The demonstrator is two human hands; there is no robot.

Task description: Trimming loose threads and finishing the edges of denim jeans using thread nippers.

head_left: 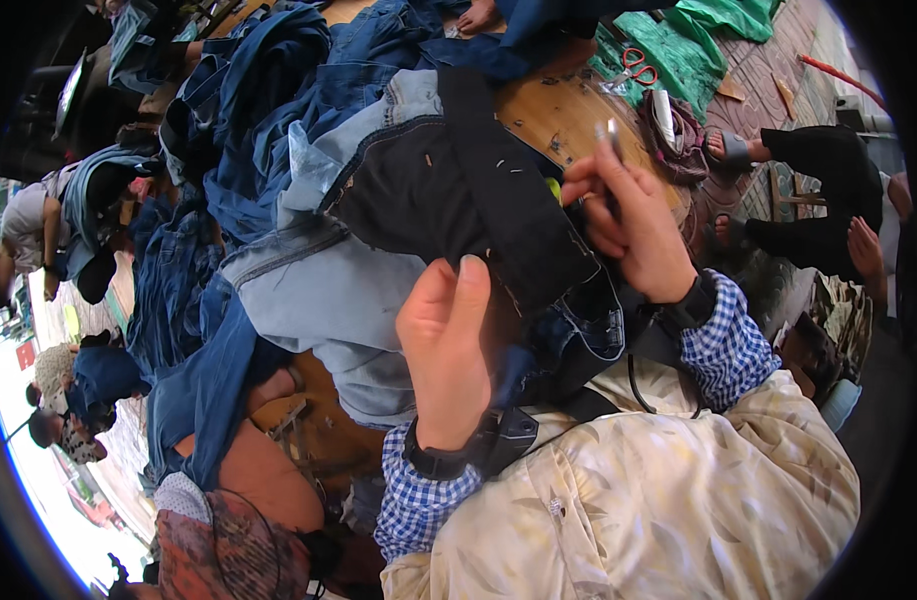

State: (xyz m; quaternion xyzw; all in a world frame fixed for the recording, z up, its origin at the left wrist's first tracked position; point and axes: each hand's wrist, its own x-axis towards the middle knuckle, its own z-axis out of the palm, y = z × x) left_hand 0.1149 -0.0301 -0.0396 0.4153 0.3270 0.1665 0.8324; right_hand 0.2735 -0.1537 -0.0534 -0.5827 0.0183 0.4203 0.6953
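Note:
My left hand [446,345] is closed, thumb and fingers pinching the edge of a black cloth panel [398,190]. This panel joins a wide black band [488,165], with a few loose thread bits on it, and pale blue denim [298,290] spreads beneath. At the band's right side, my right hand [628,215] is closed around a small tool with a silver end [609,138] poking up between its fingers. A yellow-green bit [554,189] shows beside the fingertips; whether it belongs to the tool, I cannot tell.
Dark blue jeans [268,120] lie heaped at the left and far side. Red-handled scissors [638,68] rest on green cloth [668,50] beyond the wooden table [558,120]. Other people sit close by on the left, far side and right.

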